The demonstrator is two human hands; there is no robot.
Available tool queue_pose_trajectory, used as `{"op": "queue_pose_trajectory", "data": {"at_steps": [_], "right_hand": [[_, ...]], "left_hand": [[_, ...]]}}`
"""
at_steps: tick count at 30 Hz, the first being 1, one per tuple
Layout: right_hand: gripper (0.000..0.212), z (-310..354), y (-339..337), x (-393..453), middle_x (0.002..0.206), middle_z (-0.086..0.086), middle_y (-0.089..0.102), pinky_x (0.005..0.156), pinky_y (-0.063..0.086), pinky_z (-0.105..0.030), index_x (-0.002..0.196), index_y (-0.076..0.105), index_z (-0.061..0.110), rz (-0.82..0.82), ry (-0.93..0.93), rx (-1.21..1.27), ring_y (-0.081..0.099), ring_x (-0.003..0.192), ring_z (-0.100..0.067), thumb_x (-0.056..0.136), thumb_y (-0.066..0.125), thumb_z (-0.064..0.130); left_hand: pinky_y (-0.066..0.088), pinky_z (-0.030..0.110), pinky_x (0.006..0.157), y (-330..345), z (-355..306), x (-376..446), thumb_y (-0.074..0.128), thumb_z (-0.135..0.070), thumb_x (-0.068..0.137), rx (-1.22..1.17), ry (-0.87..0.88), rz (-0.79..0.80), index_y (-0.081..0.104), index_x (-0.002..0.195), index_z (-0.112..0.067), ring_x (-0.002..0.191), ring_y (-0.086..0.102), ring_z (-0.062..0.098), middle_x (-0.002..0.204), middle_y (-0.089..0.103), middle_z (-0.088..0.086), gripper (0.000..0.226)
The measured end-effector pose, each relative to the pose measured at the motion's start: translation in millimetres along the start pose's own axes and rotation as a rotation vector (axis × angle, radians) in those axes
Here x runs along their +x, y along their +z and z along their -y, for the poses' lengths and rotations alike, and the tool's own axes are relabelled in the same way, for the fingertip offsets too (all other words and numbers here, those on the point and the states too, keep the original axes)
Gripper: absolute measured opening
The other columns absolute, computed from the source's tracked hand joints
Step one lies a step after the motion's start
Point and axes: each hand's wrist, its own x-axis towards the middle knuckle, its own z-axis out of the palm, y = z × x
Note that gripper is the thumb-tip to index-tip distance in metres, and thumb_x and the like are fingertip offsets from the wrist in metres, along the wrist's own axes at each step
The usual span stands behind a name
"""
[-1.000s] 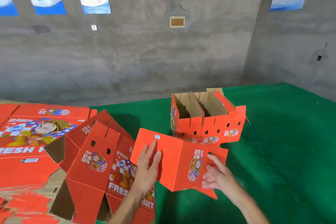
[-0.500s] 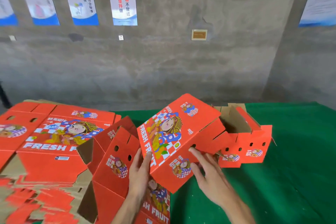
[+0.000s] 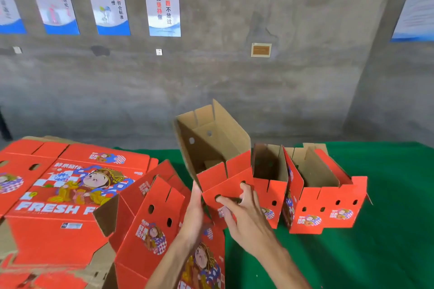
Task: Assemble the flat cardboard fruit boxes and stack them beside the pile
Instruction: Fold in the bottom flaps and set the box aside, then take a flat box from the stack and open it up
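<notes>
- The green cloth-covered table [image 3: 387, 230] fills the lower right of the frame and serves as my work surface; I keep it free on that side so finished boxes have somewhere to stand.
- The pile of flat red printed cardboard box blanks [image 3: 58, 195] lies at the lower left, within easy reach, with a half-opened red blank [image 3: 150, 218] leaning against its right edge toward the lower centre.
- The two assembled red cardboard fruit boxes [image 3: 317, 199] stand side by side, touching, right of centre on the table with their brown insides open upward (this is the row I am building beside the pile).
- The red cardboard fruit box I am assembling [image 3: 218, 159] is at centre frame, tilted with its open top toward me, just left of the finished ones, so I judge I am bringing it over to join them.
- My right hand [image 3: 244, 216] grips the box's near red panel, fingers hooked at the round vent holes for a firm hold.
- My left hand [image 3: 193, 213] lies with straight fingers flat against the box's left lower edge, steadying it rather than clasping it.
</notes>
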Motion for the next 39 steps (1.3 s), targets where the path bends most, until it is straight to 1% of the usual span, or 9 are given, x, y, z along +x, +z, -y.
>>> {"op": "queue_pose_trajectory", "data": {"at_steps": [3,7,13,18,21,27,31,35,39], "right_hand": [[0.042,-23,23,21,0.15,-0.006,0.02,0.113,0.043,-0.039,0.149,0.046,0.045,0.061,0.037,0.017,0.037,0.135,-0.025,0.107,0.043,0.037],[0.045,-54,54,47,0.149,-0.005,0.02,0.121,0.035,-0.039,0.151,0.047,0.039,0.12,0.124,0.026,0.037,0.14,-0.026,0.106,0.047,0.041],[0.049,-101,93,85,0.158,-0.008,0.017,0.122,0.032,-0.042,0.153,0.045,0.039,0.241,0.233,0.035,0.036,0.145,-0.03,0.105,0.05,0.046],[0.054,-134,131,96,0.167,-0.016,0.005,0.121,0.029,-0.045,0.157,0.034,0.045,0.362,0.301,-0.01,0.025,0.154,-0.036,0.105,0.04,0.058],[0.055,-155,150,98,0.166,-0.019,0.004,0.124,0.027,-0.045,0.158,0.03,0.046,0.396,0.345,-0.054,0.018,0.156,-0.038,0.105,0.041,0.057],[0.058,-177,167,93,0.168,-0.025,-0.01,0.128,0.001,-0.054,0.163,0.02,0.04,0.452,0.439,-0.09,-0.005,0.157,-0.045,0.108,0.039,0.044],[0.055,-169,164,78,0.17,-0.022,-0.009,0.128,0.01,-0.051,0.162,0.026,0.037,0.407,0.44,-0.015,0.001,0.158,-0.041,0.108,0.039,0.04],[0.052,-137,149,57,0.173,-0.009,-0.003,0.117,0.035,-0.035,0.159,0.035,0.034,0.344,0.41,0.145,0.032,0.153,-0.027,0.108,0.044,0.038],[0.058,-92,138,30,0.172,0.009,0.004,0.123,0.025,-0.03,0.158,0.032,0.043,0.314,0.286,0.288,0.011,0.158,-0.01,0.104,0.05,0.05]], "left_hand": [[0.047,0.051,0.11,7,-2,32,0.027,-0.063,0.108,0.012,0.013,0.082,0.052,0.145,-0.043,0.131,0.062,0.021,0.137,0.067,0.0,0.049],[0.047,0.052,0.112,16,8,81,0.025,-0.061,0.109,0.028,-0.055,0.11,0.056,0.141,-0.041,0.125,0.065,0.017,0.132,0.071,-0.001,0.049],[0.058,0.015,0.066,29,41,144,0.022,-0.062,0.108,0.004,-0.21,0.103,0.063,0.135,-0.033,0.104,0.074,0.009,0.12,0.076,-0.003,0.058],[0.056,0.036,0.097,31,85,189,0.019,-0.072,0.101,-0.067,-0.329,0.112,0.068,0.123,-0.043,0.111,0.072,0.011,0.118,0.077,-0.007,0.062],[0.06,0.022,0.074,40,112,210,0.014,-0.068,0.103,-0.106,-0.342,0.168,0.071,0.115,-0.057,0.102,0.073,0.0,0.112,0.076,-0.02,0.059],[0.043,0.05,0.116,70,135,227,0.022,-0.039,0.115,-0.044,-0.275,0.118,0.041,0.154,-0.015,0.13,0.06,0.031,0.138,0.065,0.018,0.05],[0.032,0.03,0.122,61,127,214,0.036,-0.02,0.114,0.228,-0.185,0.009,0.036,0.16,-0.023,0.142,0.048,0.02,0.154,0.052,0.008,0.047],[0.019,0.022,0.124,43,102,173,0.043,-0.015,0.111,0.446,-0.044,0.015,0.041,0.157,-0.024,0.147,0.033,0.005,0.162,0.039,-0.003,0.047],[0.018,0.029,0.127,15,73,121,0.042,-0.017,0.111,0.729,0.127,-0.002,0.05,0.151,-0.02,0.153,0.031,0.017,0.161,0.042,0.004,0.041]]}}
